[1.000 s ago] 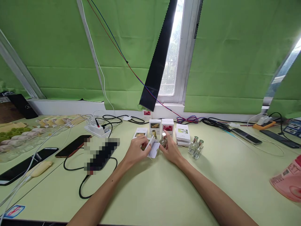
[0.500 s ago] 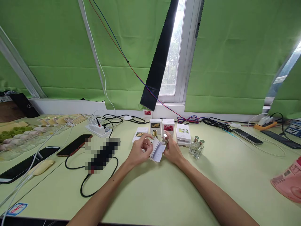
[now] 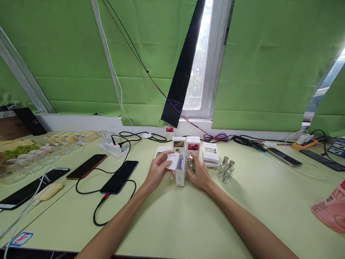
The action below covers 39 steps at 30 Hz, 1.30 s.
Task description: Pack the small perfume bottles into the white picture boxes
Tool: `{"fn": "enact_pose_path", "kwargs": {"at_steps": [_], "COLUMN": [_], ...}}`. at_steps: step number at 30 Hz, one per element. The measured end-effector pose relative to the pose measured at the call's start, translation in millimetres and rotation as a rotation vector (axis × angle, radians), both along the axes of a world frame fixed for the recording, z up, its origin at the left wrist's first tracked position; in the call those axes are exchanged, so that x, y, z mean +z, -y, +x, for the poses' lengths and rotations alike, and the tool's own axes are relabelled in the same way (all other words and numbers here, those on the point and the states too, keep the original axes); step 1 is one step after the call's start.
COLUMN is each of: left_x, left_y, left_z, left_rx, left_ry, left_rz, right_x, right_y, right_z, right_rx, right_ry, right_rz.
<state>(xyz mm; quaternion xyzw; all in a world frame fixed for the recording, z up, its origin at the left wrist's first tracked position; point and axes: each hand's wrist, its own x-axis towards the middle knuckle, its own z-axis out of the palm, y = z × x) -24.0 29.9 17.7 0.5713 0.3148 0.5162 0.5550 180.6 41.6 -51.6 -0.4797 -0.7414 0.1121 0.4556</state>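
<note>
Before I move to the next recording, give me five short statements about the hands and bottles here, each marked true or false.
1. The right hand's grip is on a glass bottle. True.
2. An open white box is between that and the left hand's grip. True.
3. The box's opening faces down. False: it faces up.
4. The left hand's grip is on a phone. False: it is on a piece of white card.
5. Two more bottles are side by side, right of the right hand. True.
</note>
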Motion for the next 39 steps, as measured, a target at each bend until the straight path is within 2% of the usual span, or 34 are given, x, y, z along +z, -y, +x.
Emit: {"fn": "enact_pose_path", "kwargs": {"at_steps": [7, 19, 28, 30, 34, 39], "left_x": [-2.8, -14.3, -31.1, -31.6, -33.9, -42.9], "left_y": [4, 0, -4, -2, 4, 6], "left_z": [7, 10, 6, 7, 13, 18], "left_rx": [-0.012, 0.188, -0.034, -0.031, 0.069, -0.032], "left_ry": [-0.09, -0.402, -0.378, -0.419, -0.518, -0.484], "left_rz": [0.007, 0.266, 0.237, 0.237, 0.283, 0.332], "right_x": [-0.7, 2.7, 10.3, 11.3, 10.7, 13.2], "right_y": [0, 9, 14, 14, 15, 17], "right_z": [0, 0, 0, 0, 2, 4], "right_rx": [0.018, -0.063, -0.142, -0.149, -0.152, -0.183], "right_ry": [-0.011, 0.057, 0.141, 0.158, 0.199, 0.274], "right_rz": [0.045, 0.079, 0.059, 0.041, 0.008, -0.05]}}
